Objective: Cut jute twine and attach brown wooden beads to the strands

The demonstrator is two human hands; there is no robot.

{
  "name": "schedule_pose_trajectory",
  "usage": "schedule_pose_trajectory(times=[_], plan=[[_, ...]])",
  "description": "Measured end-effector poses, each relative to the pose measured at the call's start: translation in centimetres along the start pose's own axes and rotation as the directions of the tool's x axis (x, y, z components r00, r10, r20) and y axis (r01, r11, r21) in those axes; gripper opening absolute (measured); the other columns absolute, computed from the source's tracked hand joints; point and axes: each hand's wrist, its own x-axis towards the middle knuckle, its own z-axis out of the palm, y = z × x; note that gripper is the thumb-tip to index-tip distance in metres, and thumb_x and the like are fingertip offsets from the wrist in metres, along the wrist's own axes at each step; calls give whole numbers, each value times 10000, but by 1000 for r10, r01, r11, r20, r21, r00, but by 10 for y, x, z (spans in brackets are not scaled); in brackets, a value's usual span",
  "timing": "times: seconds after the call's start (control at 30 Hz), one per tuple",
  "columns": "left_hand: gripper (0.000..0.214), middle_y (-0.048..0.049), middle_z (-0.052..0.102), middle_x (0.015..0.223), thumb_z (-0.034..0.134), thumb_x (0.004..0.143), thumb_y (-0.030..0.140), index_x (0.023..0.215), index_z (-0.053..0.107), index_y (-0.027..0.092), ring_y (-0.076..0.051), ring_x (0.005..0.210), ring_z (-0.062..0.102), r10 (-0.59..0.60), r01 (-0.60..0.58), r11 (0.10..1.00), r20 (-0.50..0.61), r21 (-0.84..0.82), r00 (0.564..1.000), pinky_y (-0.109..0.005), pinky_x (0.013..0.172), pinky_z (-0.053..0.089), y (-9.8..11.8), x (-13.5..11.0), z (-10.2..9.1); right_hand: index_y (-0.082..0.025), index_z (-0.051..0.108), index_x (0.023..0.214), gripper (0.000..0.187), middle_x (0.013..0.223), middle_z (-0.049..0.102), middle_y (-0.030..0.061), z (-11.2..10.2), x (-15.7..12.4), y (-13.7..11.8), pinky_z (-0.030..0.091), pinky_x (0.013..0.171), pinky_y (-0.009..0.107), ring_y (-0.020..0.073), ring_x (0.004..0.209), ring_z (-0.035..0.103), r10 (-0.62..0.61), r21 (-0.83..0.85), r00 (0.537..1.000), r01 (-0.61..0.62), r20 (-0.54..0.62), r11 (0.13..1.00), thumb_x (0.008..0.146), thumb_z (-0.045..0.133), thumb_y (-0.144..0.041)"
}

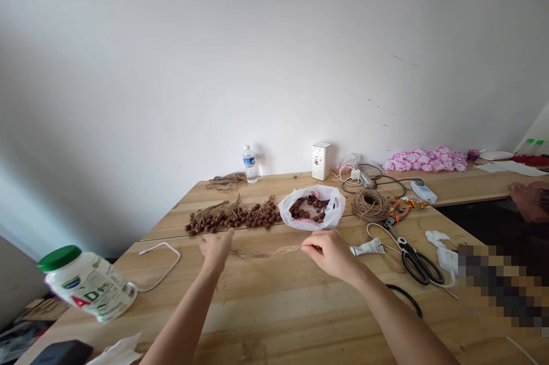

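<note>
My left hand (215,249) and my right hand (329,251) hold a short length of jute twine (270,251) stretched between them, just above the wooden table (274,308). Both hands pinch its ends, and the right end is frayed. Beyond the hands lies a row of brown beads tied on twine (234,217). To its right a white plastic bag (311,206) lies open with more brown beads inside. A coil of twine (370,205) sits right of the bag.
Black scissors (415,262), orange pliers (398,211) and a small tube (367,248) lie at the right. A green-lidded jar (88,284) lies on its side at the left by a white cable (160,265). A water bottle (250,164) and white box (321,161) stand by the wall. Another person's hand (529,199) rests far right.
</note>
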Motion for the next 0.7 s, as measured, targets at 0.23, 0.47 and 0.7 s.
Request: schedule_pose_trajectory(times=[0.23, 0.47, 0.7], plan=[[450, -118, 586, 1209, 631, 786, 386, 1200, 564, 222, -269, 1152, 497, 133, -212, 977, 701, 27, 700, -379, 961, 373, 20, -115, 39, -163, 700, 762, 188, 717, 662, 52, 8, -6, -15, 389, 620, 236, 143, 646, 578, -112, -117, 989, 123, 98, 986, 860, 539, -153], [342, 5, 519, 620, 667, 714, 492, 740, 680, 151, -102, 536, 386, -88, -46, 988, 788, 146, 609, -220, 478, 298, 24, -127, 41, -158, 707, 807, 103, 761, 698, 48, 3, -7, -13, 411, 647, 238, 149, 682, 604, -91, -42, 986, 98, 141, 994, 829, 606, -162], [376, 44, 411, 523, 700, 658, 519, 643, 661, 145, -72, 471, 270, -156, -18, 979, 802, 204, 577, -231, 436, 181, 34, -124, 38, -165, 701, 813, 121, 760, 703, 27, -1, -6, -10, 425, 646, 231, 137, 680, 606, -86, 137, 985, 66, 150, 988, 827, 582, -151]])
